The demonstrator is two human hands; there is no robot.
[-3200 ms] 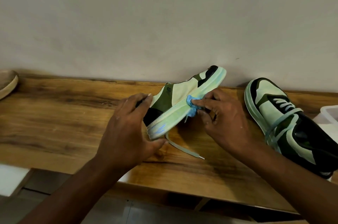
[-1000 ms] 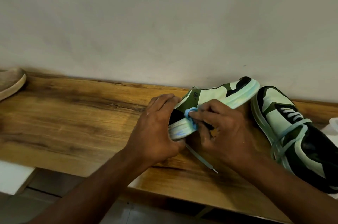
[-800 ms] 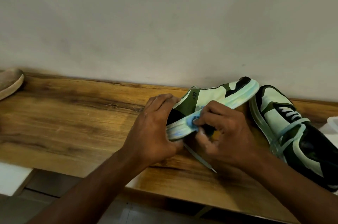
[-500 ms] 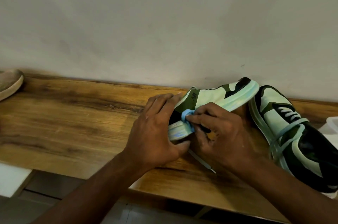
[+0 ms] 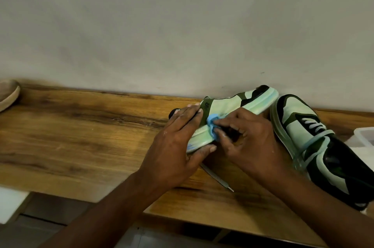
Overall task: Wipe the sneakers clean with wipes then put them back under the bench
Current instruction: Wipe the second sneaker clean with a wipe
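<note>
The sneaker (image 5: 224, 114) you are working on lies tipped on its side on the table (image 5: 81, 136), sole edge turned toward you, toe pointing to the wall and to the right. Judge it light enough for one hand to lift. The rubber midsole looks stiff, while the upper panels look softer and likely to give under pressure. The midsole shows bluish smears and may be damp, so expect it to slip a little. The heel end, where sole and upper can be clamped together, looks the firmest place to hold it.

Your left hand (image 5: 178, 146) has that heel end now. Its fingers lie over the dark green upper and the thumb is tucked under the sole, so the shoe is gripped between them. Your right hand (image 5: 249, 138) pinches a small crumpled blue wipe (image 5: 212, 126) in its fingertips and presses it against the midsole just beside the left hand's fingers. The wipe is soft and bunched up and will probably shed or tear if dragged hard. A loose lace (image 5: 217, 179) trails from under the shoe across the table toward you; mind it when you lift.

The second sneaker (image 5: 315, 142) rests just right of the first, sole down, toe near the wall, close to your right wrist.

At the right edge sits a pale translucent plastic container (image 5: 362, 136), only partly in view; you cannot tell what it holds. At the far left edge a tan shoe (image 5: 8, 94) is cut off by the frame.
</note>
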